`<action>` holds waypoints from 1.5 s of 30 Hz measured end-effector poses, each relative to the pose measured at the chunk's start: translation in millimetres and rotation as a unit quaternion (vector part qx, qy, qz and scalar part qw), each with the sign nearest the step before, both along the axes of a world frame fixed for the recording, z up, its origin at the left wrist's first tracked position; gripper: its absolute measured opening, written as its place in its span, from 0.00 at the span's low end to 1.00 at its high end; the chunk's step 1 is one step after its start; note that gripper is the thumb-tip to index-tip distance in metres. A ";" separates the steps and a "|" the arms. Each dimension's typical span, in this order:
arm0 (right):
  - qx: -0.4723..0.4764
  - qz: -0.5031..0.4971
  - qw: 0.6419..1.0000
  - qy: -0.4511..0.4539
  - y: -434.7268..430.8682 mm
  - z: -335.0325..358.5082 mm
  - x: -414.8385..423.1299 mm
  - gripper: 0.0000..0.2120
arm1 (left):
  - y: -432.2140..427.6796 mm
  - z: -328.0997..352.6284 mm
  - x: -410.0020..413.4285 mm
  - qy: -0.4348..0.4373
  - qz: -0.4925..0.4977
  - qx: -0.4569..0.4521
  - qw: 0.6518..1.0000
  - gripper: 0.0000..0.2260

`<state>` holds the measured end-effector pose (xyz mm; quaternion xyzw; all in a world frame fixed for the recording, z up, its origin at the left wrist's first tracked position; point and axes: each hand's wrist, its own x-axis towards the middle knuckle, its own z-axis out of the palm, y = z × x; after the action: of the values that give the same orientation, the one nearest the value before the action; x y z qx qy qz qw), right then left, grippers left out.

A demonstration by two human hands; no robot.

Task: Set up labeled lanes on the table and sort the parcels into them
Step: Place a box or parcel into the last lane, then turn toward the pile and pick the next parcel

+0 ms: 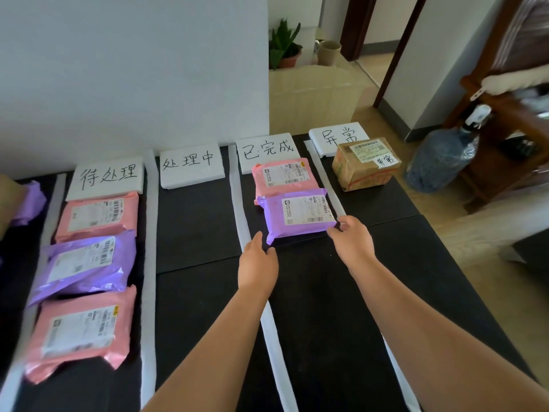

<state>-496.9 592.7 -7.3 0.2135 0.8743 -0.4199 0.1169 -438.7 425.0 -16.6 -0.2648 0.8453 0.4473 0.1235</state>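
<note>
1. The purple parcel [297,214] lies flat on the table [196,221], label up, in the lane under the third sign [267,153]. Its far edge overlaps the near edge of a pink parcel [283,175].
2. The left hand [258,263] is relaxed with its fingers loose and holds nothing. Its fingertips are at the parcel's near left corner, and contact there is unclear.
3. The right hand [355,240] meets the near right corner, thumb above and fingers curled beside it. I cannot tell whether it pinches the corner or only touches it.
4. Handling, as a judgement: this is a soft plastic mailer, probably light, with a slick, crinkled skin. It bulges in the middle, so the contents likely give rather than hold shape.
5. The best hold is probably at two opposite edges or corners, thumbs on top and fingers under. A pinch on one corner would likely let it sag and slip.
6. It should slide easily on the table. The risk is dragging the pink parcel or the white strip [242,215] along with it.
</note>
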 end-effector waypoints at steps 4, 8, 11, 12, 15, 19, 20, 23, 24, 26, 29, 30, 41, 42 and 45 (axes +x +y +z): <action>-0.012 0.027 1.000 0.011 -5.2 21.1 37.9 0.21 | -0.8 20.7 35.8 0.020 0.004 -0.009 1.000 0.23; -0.007 0.070 0.997 0.020 -12.4 46.8 74.0 0.22 | -4.1 48.4 73.2 0.044 0.021 -0.024 0.999 0.23; -0.027 0.101 0.994 0.042 -16.2 63.6 102.2 0.22 | -3.9 69.0 104.1 0.055 0.044 -0.030 0.997 0.24; -0.031 0.112 0.992 0.049 -16.8 67.8 111.8 0.22 | -3.4 74.4 114.9 0.057 0.053 -0.030 0.997 0.24; -0.035 0.154 0.985 0.063 -23.0 79.4 140.6 0.21 | -2.7 88.6 151.4 0.069 0.077 -0.034 0.994 0.25; -0.032 0.223 0.972 0.071 -50.1 91.8 179.5 0.20 | -19.0 96.6 199.5 0.081 0.094 -0.055 0.991 0.25; -0.036 0.239 0.968 0.072 -59.0 94.5 189.1 0.20 | -26.1 99.0 210.7 0.082 0.098 -0.063 0.990 0.25; -0.053 0.286 0.954 0.075 -87.9 102.6 216.4 0.20 | -50.6 104.7 240.2 0.090 0.125 -0.073 0.985 0.25; -0.056 0.301 0.949 0.079 -98.1 105.9 225.0 0.20 | -59.2 107.1 249.8 0.093 0.134 -0.075 0.984 0.25; -0.059 0.329 0.938 0.091 -119.6 110.8 240.7 0.21 | -77.2 113.6 269.1 0.113 0.150 -0.083 0.979 0.24; -0.066 0.369 0.920 0.112 -159.3 118.0 267.5 0.21 | -109.0 123.0 302.6 0.151 0.185 -0.071 0.969 0.21; -0.067 0.383 0.914 0.119 -174.8 120.2 277.2 0.21 | -122.0 125.0 314.8 0.152 0.199 -0.071 0.966 0.21; -0.075 0.441 0.887 0.116 -367.6 104.1 413.2 0.20 | -308.2 112.9 469.8 0.092 0.259 -0.106 0.956 0.24; -0.084 0.445 0.885 0.109 -384.9 101.5 426.3 0.20 | -325.1 111.8 483.1 0.089 0.262 -0.109 0.955 0.23; -0.104 0.446 0.884 0.091 -428.5 96.3 461.8 0.20 | -369.9 107.5 516.4 0.088 0.256 -0.121 0.955 0.22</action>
<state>-35.2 164.2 89.0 -0.2511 0.8356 -0.4294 0.2333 77.7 55.1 90.9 -0.4446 0.8047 0.3799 -0.1027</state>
